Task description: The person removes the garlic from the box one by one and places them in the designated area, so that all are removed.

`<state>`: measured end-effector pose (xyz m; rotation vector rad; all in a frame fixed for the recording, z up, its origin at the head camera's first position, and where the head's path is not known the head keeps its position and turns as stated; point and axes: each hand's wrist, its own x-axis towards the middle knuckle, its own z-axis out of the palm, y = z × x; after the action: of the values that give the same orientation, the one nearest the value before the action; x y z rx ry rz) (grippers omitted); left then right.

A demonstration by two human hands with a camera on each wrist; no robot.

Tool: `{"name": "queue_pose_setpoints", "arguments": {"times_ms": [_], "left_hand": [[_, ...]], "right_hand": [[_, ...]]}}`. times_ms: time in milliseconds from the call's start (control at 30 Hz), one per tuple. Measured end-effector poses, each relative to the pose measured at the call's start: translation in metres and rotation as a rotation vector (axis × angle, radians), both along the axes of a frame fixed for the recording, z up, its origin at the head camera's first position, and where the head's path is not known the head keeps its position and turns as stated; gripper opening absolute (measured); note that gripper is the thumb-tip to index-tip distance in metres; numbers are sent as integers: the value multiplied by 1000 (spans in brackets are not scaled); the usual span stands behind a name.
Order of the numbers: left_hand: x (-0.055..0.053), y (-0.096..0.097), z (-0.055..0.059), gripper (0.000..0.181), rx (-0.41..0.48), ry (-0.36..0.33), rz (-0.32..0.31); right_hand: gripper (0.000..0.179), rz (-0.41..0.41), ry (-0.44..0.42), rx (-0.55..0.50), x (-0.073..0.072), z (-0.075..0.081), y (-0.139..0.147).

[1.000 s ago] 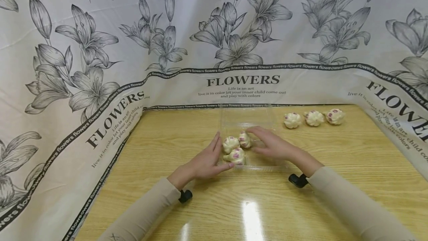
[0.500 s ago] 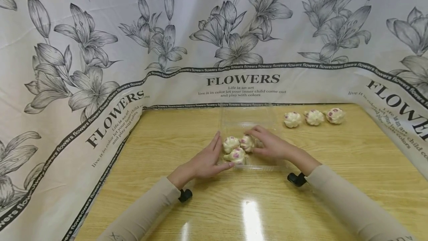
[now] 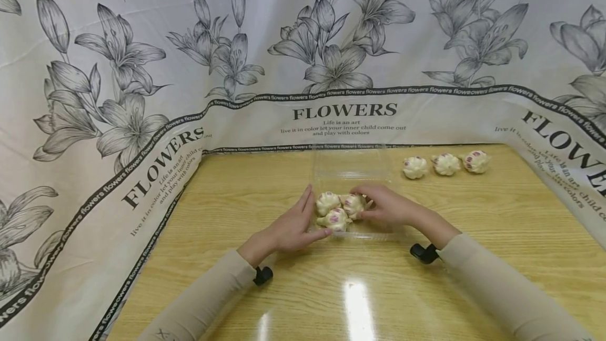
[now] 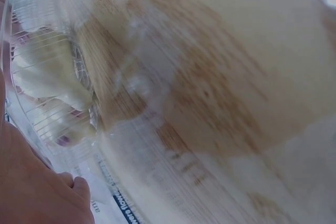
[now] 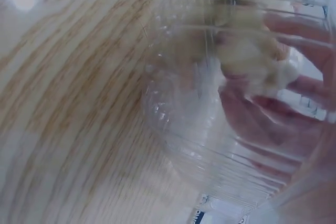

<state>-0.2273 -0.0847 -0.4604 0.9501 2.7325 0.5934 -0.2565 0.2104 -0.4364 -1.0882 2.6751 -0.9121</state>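
Note:
A clear plastic clamshell box [image 3: 371, 236] stands in the middle of the table in the head view, its lid [image 3: 347, 163] folded back. My right hand [image 3: 390, 206] reaches inside and holds a garlic bulb [image 3: 353, 206], fingers and thumb round its right side. Two more garlic bulbs, a back one [image 3: 327, 202] and a front one [image 3: 336, 219], lie against it at the box's left. My left hand [image 3: 292, 229] rests along the left wall with straight fingers, its thumb at the front rim. Through the ribbed wall, the right wrist view shows the held bulb [image 5: 252, 59] between my fingers [image 5: 257, 121].
Three garlic bulbs stand in a row at the back right of the wooden table [image 3: 227, 288]: a left one [image 3: 414, 167], a middle one [image 3: 445, 164] and a right one [image 3: 475, 162]. A flower-printed cloth [image 3: 255, 125] hangs around the back and sides.
The bulb in my right hand has turned and shifted slightly right and nearer, now lying against the other two. My left hand has stayed at the box's left wall.

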Motion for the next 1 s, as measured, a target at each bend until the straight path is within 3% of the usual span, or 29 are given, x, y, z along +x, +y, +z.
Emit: {"name": "queue_pose_setpoints", "arguments": {"times_ms": [667,1000], "left_hand": [[0,1,0,109,-4,16,-6],[-1,3,-2,108,-3,8,13]], "right_hand": [[43,-34,1,-30,3,-1,5],[47,-65,75,-64,10,6,14]]}}
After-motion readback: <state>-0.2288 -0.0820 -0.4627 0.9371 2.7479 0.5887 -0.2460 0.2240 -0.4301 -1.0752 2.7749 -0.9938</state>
